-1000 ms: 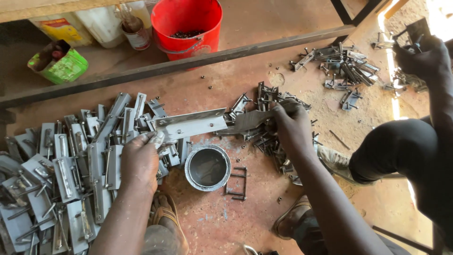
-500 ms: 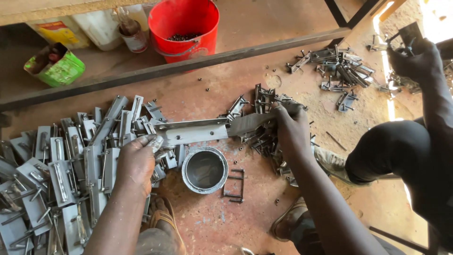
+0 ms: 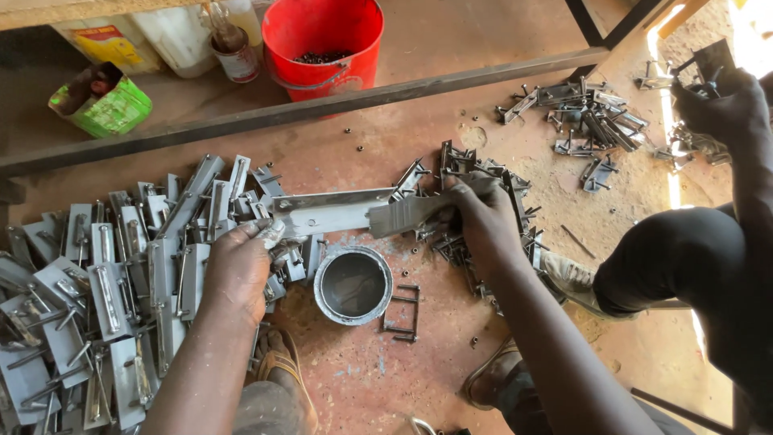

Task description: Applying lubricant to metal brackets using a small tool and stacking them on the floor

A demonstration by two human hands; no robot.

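Holding a long flat metal bar (image 3: 334,213) level above the reddish floor (image 3: 362,379), the person grips it at both ends. The left hand (image 3: 237,270) has its grip closed around the bar's left end, though the fingertips curl out of view beneath the knuckles, so how they sit on the metal is hidden. The right hand (image 3: 483,221) pinches a darker flat piece (image 3: 411,213) that overlaps the bar's right end; whether the two are joined or merely pressed together cannot be told.

Just below the bar a round metal tin (image 3: 353,284) stands open on the floor, and a small wire frame (image 3: 403,310) lies beside it. To the left a heap of grey brackets (image 3: 105,282) runs off the picture's edge, its lower pieces buried under the upper ones. Behind the right hand a darker pile of fittings (image 3: 475,173) is partly covered by the fingers. The person's sandalled foot (image 3: 278,366) shows between the forearms.

Farther back, beyond a steel beam (image 3: 306,109), a red bucket (image 3: 322,40) is cut off at the top. At the far right another person's hand (image 3: 721,101) holds something dark, washed out by glare, near a second scatter of parts (image 3: 592,121).
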